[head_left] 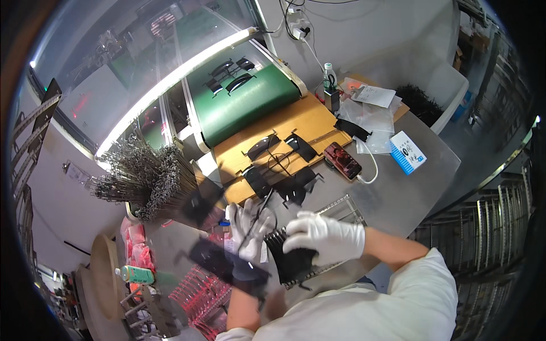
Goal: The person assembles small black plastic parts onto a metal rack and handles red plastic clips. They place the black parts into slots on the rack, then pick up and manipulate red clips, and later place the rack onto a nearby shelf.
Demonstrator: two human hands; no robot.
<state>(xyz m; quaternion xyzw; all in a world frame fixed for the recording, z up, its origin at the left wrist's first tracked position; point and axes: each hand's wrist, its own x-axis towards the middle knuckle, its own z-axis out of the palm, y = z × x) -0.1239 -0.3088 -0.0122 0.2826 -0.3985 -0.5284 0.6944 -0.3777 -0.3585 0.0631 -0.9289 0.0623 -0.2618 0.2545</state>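
Note:
My left hand (249,227), in a white glove and smeared by motion, holds a thin dark wire hanger (263,211). Blurred black curved panels (219,260) hang around that hand, apparently on the hanger. Beside it my right hand (325,236), also gloved in white, has its fingers curled over the edge of a black curved panel (293,261). That panel stands in a row of similar ones in a metal wire rack (341,210). Farther off, another wire hanger with black curved panels (263,146) lies on a brown cardboard sheet (227,152).
A green conveyor belt (250,105) carries more black panels. Bundled wire hangers (139,176) stand at left, above a red rack (199,295) and a green-labelled bottle (136,275). At right lie a phone (342,161) on a white cable, a blue-white box (407,152) and plastic bags (372,122).

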